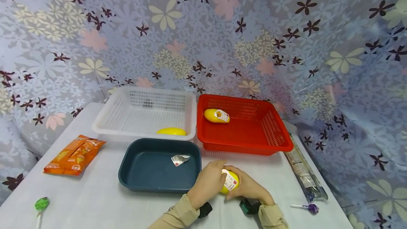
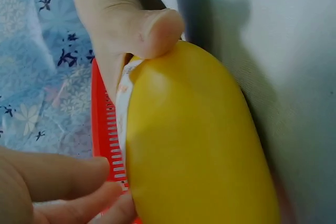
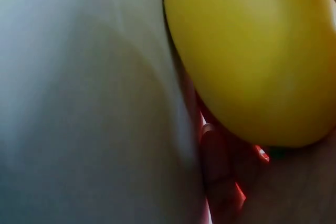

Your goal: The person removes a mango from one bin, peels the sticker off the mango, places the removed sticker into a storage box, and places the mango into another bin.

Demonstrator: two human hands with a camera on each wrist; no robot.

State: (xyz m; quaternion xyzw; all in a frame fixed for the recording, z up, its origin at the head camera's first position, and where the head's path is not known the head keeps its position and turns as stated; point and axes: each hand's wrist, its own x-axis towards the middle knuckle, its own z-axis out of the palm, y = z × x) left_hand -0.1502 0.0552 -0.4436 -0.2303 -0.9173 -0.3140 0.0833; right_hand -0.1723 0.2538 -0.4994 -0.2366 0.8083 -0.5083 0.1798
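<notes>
In the head view, a yellow mango [image 1: 235, 176] with a white printed label [image 1: 229, 183] sits between both hands, close over the white table. My right hand [image 1: 249, 186] holds it from the right, with its thumb [image 2: 160, 32] pressing the mango near the label's edge in the left wrist view. My left hand [image 1: 208, 181] grips the mango's left end beside the label. Its fingers [image 2: 58, 174] reach in from the lower left in the left wrist view. The right wrist view shows the mango's smooth underside [image 3: 252, 61] above curled fingers [image 3: 218, 166].
A dark blue tray [image 1: 122, 172] with a loose label [image 1: 180, 159] stands front left. Behind are a white basket [image 1: 98, 126] and a red basket [image 1: 245, 147], each holding a mango. An orange snack bag [image 1: 74, 155], long packet [image 1: 303, 167] and two lollipops [image 1: 42, 204] lie around.
</notes>
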